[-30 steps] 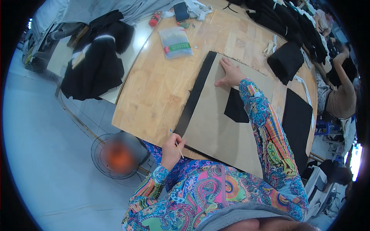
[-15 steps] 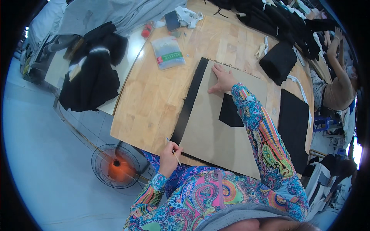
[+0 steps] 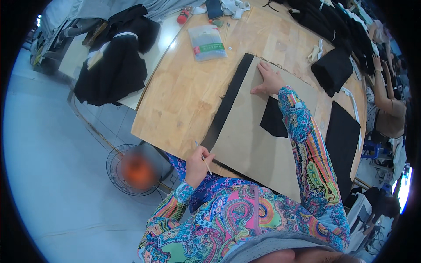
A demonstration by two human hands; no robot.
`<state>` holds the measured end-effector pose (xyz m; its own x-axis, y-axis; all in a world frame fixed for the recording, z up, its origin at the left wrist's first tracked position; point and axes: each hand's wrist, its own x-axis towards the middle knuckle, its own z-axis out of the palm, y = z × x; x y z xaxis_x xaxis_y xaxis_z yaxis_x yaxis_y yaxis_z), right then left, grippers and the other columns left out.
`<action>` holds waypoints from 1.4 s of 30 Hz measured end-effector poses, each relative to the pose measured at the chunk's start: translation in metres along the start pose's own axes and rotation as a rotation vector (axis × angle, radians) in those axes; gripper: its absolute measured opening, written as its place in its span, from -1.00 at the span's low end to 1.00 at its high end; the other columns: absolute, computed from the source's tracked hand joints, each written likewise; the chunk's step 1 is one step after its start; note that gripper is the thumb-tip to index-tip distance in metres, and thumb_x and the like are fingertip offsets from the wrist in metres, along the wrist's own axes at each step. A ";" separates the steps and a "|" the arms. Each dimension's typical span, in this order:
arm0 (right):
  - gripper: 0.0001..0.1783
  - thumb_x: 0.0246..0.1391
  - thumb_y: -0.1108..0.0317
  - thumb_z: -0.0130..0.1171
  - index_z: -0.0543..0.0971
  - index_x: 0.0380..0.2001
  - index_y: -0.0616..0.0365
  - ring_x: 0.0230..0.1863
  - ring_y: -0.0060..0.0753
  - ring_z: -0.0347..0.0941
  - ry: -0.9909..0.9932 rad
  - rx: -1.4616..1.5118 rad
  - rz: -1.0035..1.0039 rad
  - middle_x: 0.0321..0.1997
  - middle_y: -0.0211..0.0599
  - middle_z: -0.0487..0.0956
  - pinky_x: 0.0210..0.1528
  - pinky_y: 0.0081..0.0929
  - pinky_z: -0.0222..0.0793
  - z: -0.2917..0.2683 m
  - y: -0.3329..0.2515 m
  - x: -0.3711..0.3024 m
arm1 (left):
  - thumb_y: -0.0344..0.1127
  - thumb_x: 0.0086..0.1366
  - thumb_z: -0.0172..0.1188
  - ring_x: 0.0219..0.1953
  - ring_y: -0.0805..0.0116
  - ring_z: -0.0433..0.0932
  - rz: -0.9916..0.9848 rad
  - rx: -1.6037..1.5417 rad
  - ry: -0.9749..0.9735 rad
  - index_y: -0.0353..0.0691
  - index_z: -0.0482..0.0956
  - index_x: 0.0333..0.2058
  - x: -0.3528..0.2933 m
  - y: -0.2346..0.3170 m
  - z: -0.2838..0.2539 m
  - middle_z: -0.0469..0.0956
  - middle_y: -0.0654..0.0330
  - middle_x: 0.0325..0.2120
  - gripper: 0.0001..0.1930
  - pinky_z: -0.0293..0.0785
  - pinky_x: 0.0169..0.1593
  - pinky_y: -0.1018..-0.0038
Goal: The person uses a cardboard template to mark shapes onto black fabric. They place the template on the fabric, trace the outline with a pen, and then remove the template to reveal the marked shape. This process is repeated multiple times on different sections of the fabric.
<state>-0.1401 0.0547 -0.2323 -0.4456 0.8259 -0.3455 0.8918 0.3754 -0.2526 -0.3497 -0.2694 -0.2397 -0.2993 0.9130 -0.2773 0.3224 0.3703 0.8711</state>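
Note:
A beige card pattern (image 3: 245, 125) with a cut-out lies on black fabric (image 3: 235, 87), which shows as a strip along its left edge and through the opening. My right hand (image 3: 269, 82) rests on the upper part of the card, thumb and fingers spread and pressing flat. At the lower left corner of the card, by the table's near edge, my left hand (image 3: 197, 166) is closed around a thin pale pencil (image 3: 208, 167). Its ends stick out above and below the fingers; which end is the point cannot be told.
On the wooden table (image 3: 175, 105) lie a clear packet with a green band (image 3: 208, 44), a dark folded cloth (image 3: 332, 70) and a black fabric panel (image 3: 341, 140). Black garments (image 3: 116, 65) hang at the left. A fan (image 3: 137, 170) stands below; another person (image 3: 390, 109) is at right.
The whole view has shifted, so the table and its contents sit higher and further right. Against the card, both hands keep about the same places.

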 end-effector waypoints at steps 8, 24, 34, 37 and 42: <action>0.35 -0.48 -0.18 0.46 -0.02 0.33 0.16 0.47 -0.19 -0.34 -0.005 -0.003 -0.001 0.45 -0.21 -0.13 0.33 0.28 -0.30 -0.001 -0.002 0.002 | -0.41 0.12 0.26 -0.57 0.50 0.32 -0.013 -0.023 -0.017 -0.27 0.39 -0.49 0.003 0.001 -0.002 0.36 0.26 -0.65 -0.82 0.28 -0.48 0.49; 0.37 -0.54 -0.28 0.44 0.02 0.31 0.13 0.46 -0.21 -0.29 0.030 -0.021 0.009 0.45 -0.21 -0.12 0.31 0.28 -0.24 0.007 0.006 0.002 | -0.43 0.01 0.30 -0.36 0.12 0.41 0.223 0.438 0.099 -0.27 0.37 -0.44 0.000 0.021 0.002 0.42 0.09 -0.45 -0.76 0.35 -0.28 0.29; 0.38 -0.60 -0.29 0.44 0.04 0.30 0.13 0.46 -0.24 -0.25 0.055 -0.042 -0.007 0.44 -0.23 -0.07 0.30 0.29 -0.22 0.014 0.001 0.009 | -0.43 -0.07 0.34 -0.08 -0.03 0.38 0.758 0.586 -0.257 -0.33 0.38 -0.32 0.133 0.085 0.072 0.45 -0.03 -0.25 -0.65 0.34 -0.04 0.17; 0.37 -0.60 -0.27 0.46 0.05 0.29 0.14 0.46 -0.21 -0.25 0.078 -0.017 -0.010 0.43 -0.20 -0.05 0.30 0.30 -0.23 0.014 0.001 0.005 | -0.34 -0.06 0.35 -0.08 0.02 0.39 0.724 0.756 -0.298 -0.32 0.38 -0.30 0.139 0.089 0.081 0.45 -0.02 -0.24 -0.61 0.39 -0.14 0.18; 0.27 -0.47 -0.18 0.46 0.07 0.27 0.16 0.45 -0.14 -0.22 0.124 0.095 -0.103 0.41 -0.13 -0.01 0.29 0.32 -0.23 0.014 0.011 -0.002 | -0.31 -0.12 0.41 -0.11 0.03 0.43 0.712 0.878 -0.311 -0.35 0.41 -0.30 0.144 0.091 0.084 0.48 -0.02 -0.27 -0.56 0.44 -0.14 0.24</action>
<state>-0.1310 0.0513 -0.2474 -0.5154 0.8331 -0.2005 0.8280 0.4239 -0.3670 -0.2881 -0.0893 -0.2342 0.3925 0.9192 -0.0331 0.8741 -0.3616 0.3243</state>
